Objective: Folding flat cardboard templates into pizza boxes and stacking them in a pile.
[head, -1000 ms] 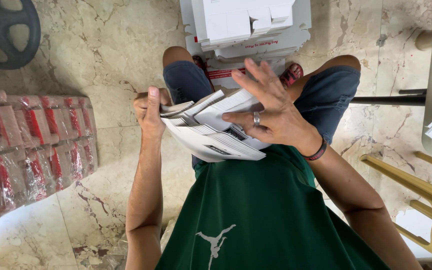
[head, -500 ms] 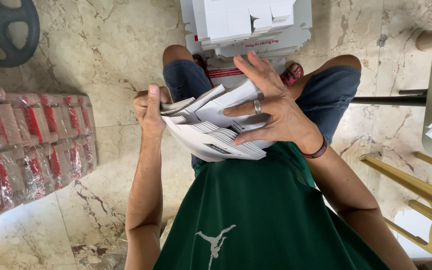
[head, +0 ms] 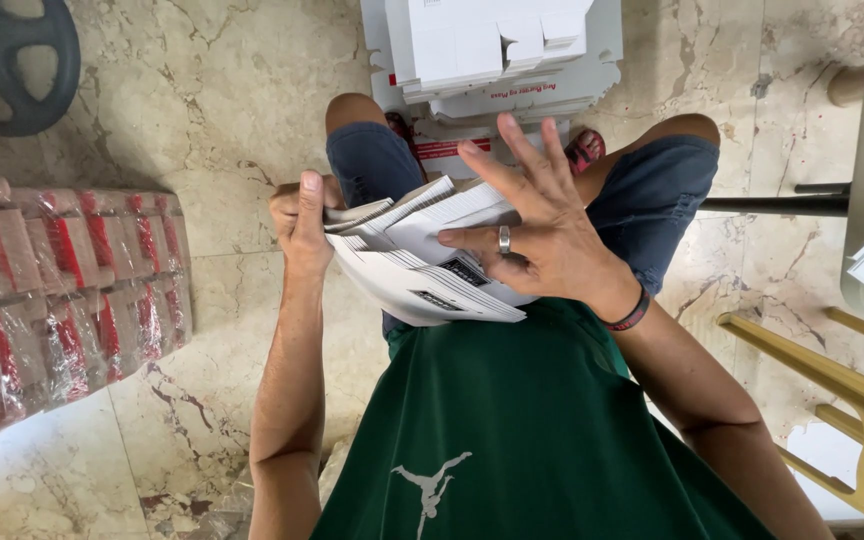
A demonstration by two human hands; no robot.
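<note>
White flat carton stack (head: 422, 260), 1, pinched in left hand (head: 302, 225); right hand (head: 537, 235) spread open, fingers on it.

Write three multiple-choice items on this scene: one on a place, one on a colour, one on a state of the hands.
1. Where does the pile of flat white cartons lie?
A. On the floor beyond the person's knees
B. On the yellow chair
C. On the wrapped red packs

2. What colour is the person's shirt?
A. Grey
B. Dark green
C. White

3. How is the right hand placed?
A. Clenched in a fist
B. Hanging at the side
C. Fingers spread over the stack of flat cartons

Answers:
1 A, the pile lies on the marble floor past the knees.
2 B, the cloth is dark green.
3 C, its fingers fan out over the stack, which the left hand grips at the edge.
</note>
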